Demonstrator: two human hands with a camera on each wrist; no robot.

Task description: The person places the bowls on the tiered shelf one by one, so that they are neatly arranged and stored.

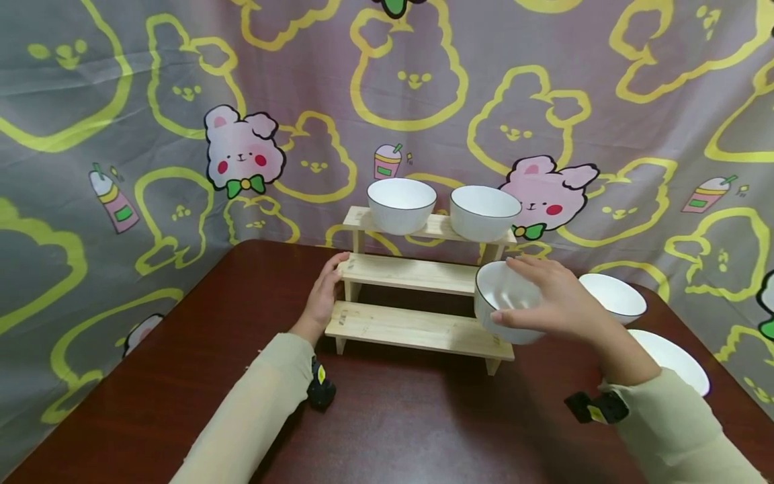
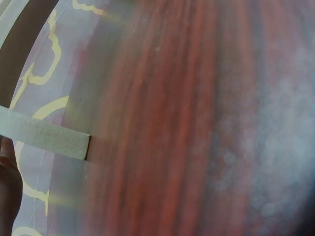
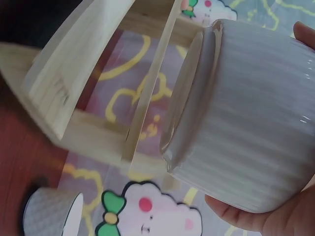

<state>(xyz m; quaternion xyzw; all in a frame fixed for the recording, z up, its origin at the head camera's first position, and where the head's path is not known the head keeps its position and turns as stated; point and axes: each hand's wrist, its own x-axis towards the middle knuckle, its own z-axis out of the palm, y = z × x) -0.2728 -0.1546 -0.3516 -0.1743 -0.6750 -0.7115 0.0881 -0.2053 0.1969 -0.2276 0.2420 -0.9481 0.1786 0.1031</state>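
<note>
A light wooden three-tier rack [image 1: 411, 269] stands on the table. My left hand [image 1: 320, 296] grips the left end of its middle shelf; in the left wrist view, only a dark edge of that hand [image 2: 10, 191] shows by a wooden board [image 2: 54, 135]. My right hand [image 1: 556, 296] holds a white ribbed bowl [image 1: 502, 333] with a dark rim, fingers and thumb spread across its sides. The bowl is tilted and overlaps the right ends of the lower shelves. In the right wrist view, the bowl's foot [image 3: 184, 98] faces the rack. Two similar bowls, one left [image 1: 402, 208] and one right [image 1: 484, 215], sit on the top shelf.
Right of the rack, a white bowl [image 1: 611, 299] stands on the dark reddish table [image 1: 387, 430]. Nearer me is a white dish [image 1: 671, 363], partly behind my right forearm. A patterned curtain [image 1: 302, 87] hangs behind and beside the table.
</note>
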